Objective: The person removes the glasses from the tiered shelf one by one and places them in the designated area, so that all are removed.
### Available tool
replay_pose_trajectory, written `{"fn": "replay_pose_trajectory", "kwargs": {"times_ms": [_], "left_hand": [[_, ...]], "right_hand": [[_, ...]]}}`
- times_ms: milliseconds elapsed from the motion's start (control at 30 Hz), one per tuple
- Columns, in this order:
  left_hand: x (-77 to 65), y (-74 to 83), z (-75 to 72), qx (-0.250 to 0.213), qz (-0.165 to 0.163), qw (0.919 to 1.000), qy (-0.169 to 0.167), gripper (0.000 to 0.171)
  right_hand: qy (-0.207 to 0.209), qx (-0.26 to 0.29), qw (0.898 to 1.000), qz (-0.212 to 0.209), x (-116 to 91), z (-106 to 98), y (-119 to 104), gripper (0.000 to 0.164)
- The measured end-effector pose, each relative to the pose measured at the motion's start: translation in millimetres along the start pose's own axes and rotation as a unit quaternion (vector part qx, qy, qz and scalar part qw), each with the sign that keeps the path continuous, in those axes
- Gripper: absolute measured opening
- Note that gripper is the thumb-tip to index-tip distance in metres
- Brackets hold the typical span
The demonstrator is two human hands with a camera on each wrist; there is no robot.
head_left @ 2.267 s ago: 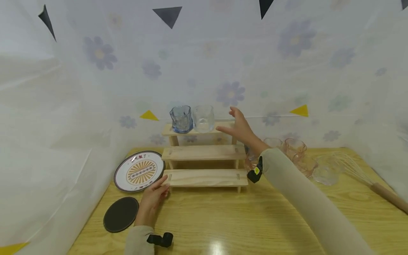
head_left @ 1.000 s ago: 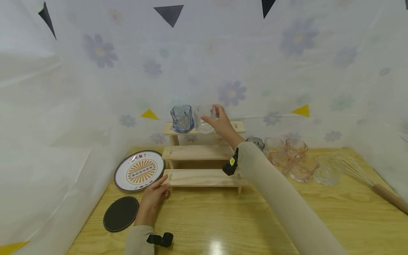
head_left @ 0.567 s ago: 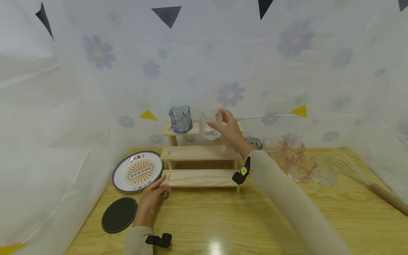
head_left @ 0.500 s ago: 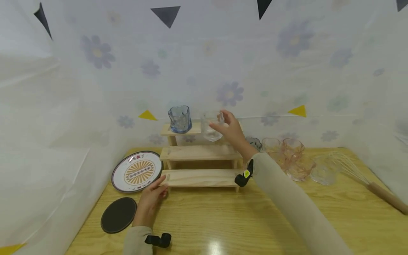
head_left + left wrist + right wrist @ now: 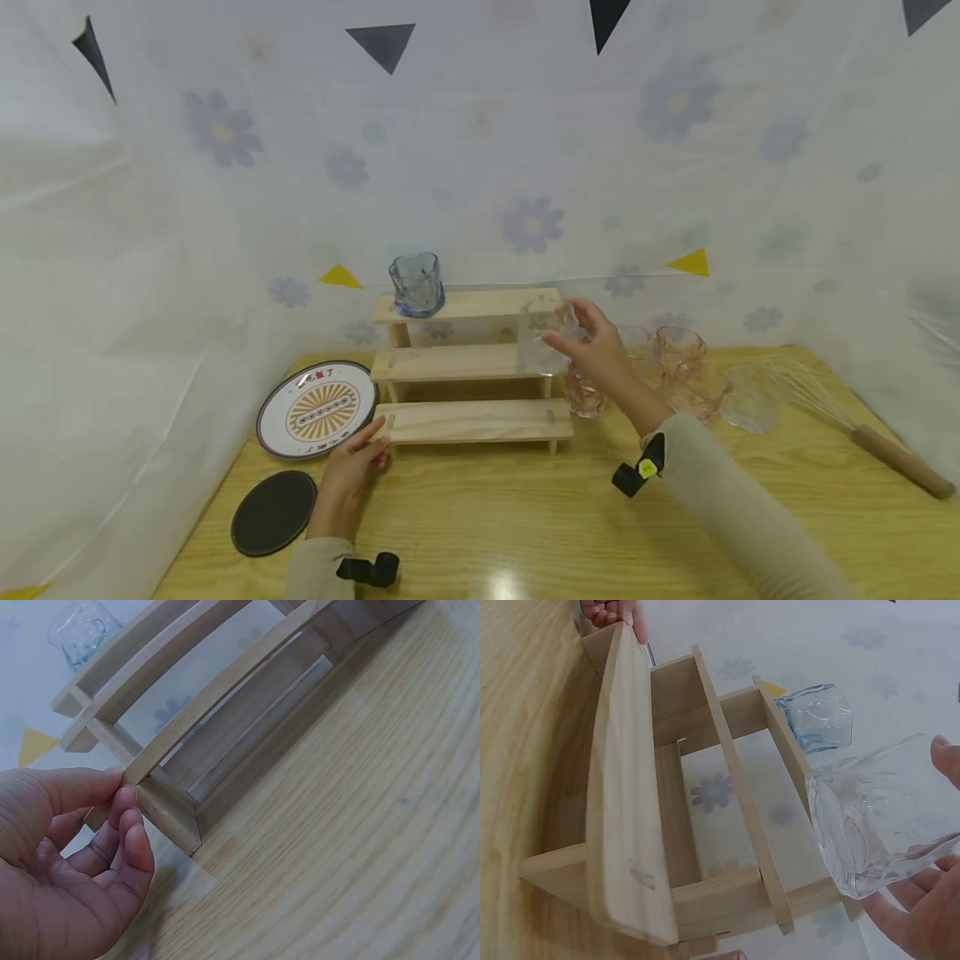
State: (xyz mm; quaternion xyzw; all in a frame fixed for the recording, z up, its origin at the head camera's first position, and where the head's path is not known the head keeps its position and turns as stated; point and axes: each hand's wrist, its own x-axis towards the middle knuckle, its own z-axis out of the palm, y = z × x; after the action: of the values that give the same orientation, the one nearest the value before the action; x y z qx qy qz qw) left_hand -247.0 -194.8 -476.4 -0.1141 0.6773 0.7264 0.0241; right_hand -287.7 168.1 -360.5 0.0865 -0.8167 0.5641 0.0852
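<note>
My right hand (image 5: 606, 358) grips a clear drinking glass (image 5: 537, 346) from its right side, thumb in front. The glass is held in front of the right end of a three-tier wooden shelf stand (image 5: 472, 421); in the right wrist view the clear glass (image 5: 885, 814) is tilted, its base toward the stand. On the top tier's left end a blue glass (image 5: 417, 287) stands upright. My left hand (image 5: 348, 477) pinches the left end of the lowest tier between thumb and fingers, plainest in the left wrist view, where the stand (image 5: 225, 694) rests on the table.
Right of the stand are several pink and clear glasses (image 5: 680, 358), some partly behind my right hand, and a whisk (image 5: 896, 458) with a wooden handle. A patterned plate (image 5: 318, 408) and a dark round coaster (image 5: 273, 512) lie left. A floral curtain (image 5: 465, 150) hangs behind.
My right hand has reached the clear glass beside the blue one, gripped it and lifted it off the top tier, then carried it right and lower. My left hand stays at the stand.
</note>
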Motion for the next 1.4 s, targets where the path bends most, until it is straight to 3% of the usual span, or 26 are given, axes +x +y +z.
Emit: {"fn": "replay_pose_trajectory", "kwargs": {"times_ms": [300, 667, 1100, 1400], "left_hand": [[1.2, -1.0, -2.7, -0.001, -0.002, 1.0, 0.0, 0.048], [-2.2, 0.7, -2.0, -0.005, -0.005, 1.0, -0.004, 0.049], [-2.5, 1.8, 0.2, -0.002, -0.008, 1.0, -0.004, 0.049], [-0.4, -0.4, 0.0, -0.008, -0.002, 1.0, -0.001, 0.049]], "right_hand": [[0.001, 0.004, 1.0, 0.026, -50, -35, 29, 0.077], [-0.002, 0.025, 0.999, 0.047, -92, -58, 54, 0.075], [0.007, 0.0, 0.994, 0.112, -106, -55, 90, 0.081], [0.024, -0.009, 0.992, 0.126, -104, -49, 104, 0.08]]}}
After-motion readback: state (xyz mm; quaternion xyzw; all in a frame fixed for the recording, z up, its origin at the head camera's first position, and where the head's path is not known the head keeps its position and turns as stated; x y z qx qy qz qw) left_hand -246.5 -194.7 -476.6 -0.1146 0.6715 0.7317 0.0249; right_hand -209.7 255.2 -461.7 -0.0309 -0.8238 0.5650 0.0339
